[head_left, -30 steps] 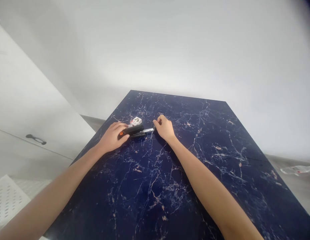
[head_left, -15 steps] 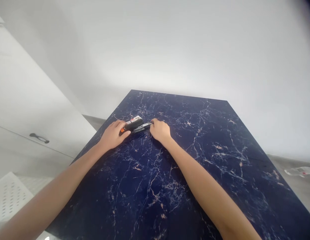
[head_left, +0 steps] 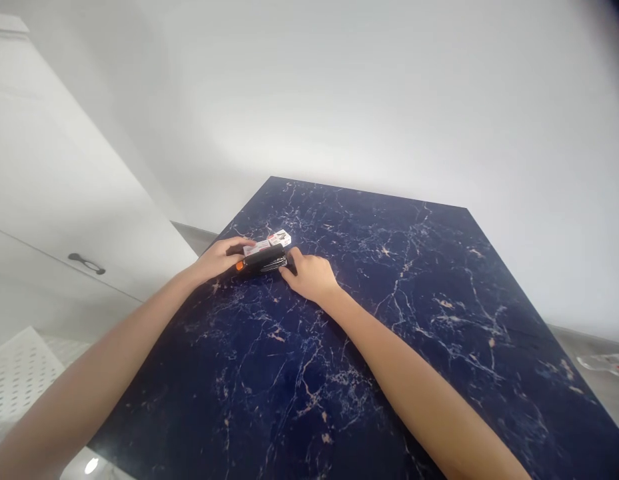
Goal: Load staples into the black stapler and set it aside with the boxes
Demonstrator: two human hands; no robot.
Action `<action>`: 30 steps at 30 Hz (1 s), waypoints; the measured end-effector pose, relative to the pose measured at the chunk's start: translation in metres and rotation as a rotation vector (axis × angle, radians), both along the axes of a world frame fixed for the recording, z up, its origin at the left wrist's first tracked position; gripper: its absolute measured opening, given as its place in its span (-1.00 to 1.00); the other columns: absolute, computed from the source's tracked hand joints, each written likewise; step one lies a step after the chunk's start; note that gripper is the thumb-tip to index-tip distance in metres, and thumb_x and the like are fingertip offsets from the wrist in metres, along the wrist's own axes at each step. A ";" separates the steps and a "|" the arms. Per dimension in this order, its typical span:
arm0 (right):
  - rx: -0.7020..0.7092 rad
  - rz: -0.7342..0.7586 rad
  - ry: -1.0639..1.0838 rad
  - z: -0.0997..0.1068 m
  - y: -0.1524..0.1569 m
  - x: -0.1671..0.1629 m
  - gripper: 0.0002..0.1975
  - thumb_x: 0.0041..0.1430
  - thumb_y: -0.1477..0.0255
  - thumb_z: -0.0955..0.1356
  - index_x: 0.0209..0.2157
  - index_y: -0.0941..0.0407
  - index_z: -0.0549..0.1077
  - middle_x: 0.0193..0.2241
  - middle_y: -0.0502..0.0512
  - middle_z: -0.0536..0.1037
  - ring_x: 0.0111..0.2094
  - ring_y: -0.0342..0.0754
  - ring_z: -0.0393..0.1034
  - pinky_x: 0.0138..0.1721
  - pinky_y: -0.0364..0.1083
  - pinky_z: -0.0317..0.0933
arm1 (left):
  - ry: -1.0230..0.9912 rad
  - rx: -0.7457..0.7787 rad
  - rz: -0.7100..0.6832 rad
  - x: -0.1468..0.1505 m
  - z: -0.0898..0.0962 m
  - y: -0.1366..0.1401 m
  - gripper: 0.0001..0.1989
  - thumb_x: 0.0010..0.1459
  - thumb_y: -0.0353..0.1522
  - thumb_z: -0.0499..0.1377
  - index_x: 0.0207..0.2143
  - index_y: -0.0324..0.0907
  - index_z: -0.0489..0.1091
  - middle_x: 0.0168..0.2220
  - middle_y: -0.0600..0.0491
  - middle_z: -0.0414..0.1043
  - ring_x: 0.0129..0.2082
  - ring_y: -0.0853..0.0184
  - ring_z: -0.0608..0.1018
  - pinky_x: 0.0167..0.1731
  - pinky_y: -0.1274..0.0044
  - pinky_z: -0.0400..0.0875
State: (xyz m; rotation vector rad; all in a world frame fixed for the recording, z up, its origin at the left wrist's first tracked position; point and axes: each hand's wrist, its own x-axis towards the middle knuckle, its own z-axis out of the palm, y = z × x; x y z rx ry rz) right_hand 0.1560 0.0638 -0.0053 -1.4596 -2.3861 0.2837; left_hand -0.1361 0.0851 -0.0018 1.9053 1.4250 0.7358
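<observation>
A black stapler (head_left: 264,259) with an orange end lies on the dark blue marbled table. My right hand (head_left: 312,275) closes on its right end, thumb in front and fingers behind. Just behind the stapler is a small white printed box (head_left: 280,238); its white part seems to be in two sections. My left hand (head_left: 219,258) is at the left end of the box, its fingers over the top and the thumb lower, close to the stapler's orange end. Whether the thumb touches the stapler I cannot make out.
The marbled table (head_left: 389,267) reaches back to a white wall (head_left: 364,100). To the left stands a white cabinet with a dark handle (head_left: 86,263). A white perforated surface (head_left: 22,373) is at the lower left. Something clear (head_left: 606,363) lies beyond the table's right edge.
The metal part that stuck out of the stapler's right end has gone in. My right hand has moved left to the stapler. My left hand has shifted from the stapler to the box.
</observation>
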 end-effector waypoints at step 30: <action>0.091 0.042 0.379 -0.017 0.025 0.009 -0.62 0.19 0.69 0.25 -0.07 0.14 0.56 -0.14 0.18 0.60 -0.12 0.04 0.47 0.00 -0.02 0.32 | 0.579 1.025 -0.237 0.078 0.014 -0.060 -0.91 0.22 -0.27 0.33 -0.20 0.02 0.59 -0.18 0.09 0.65 0.09 0.04 0.51 0.27 0.05 0.20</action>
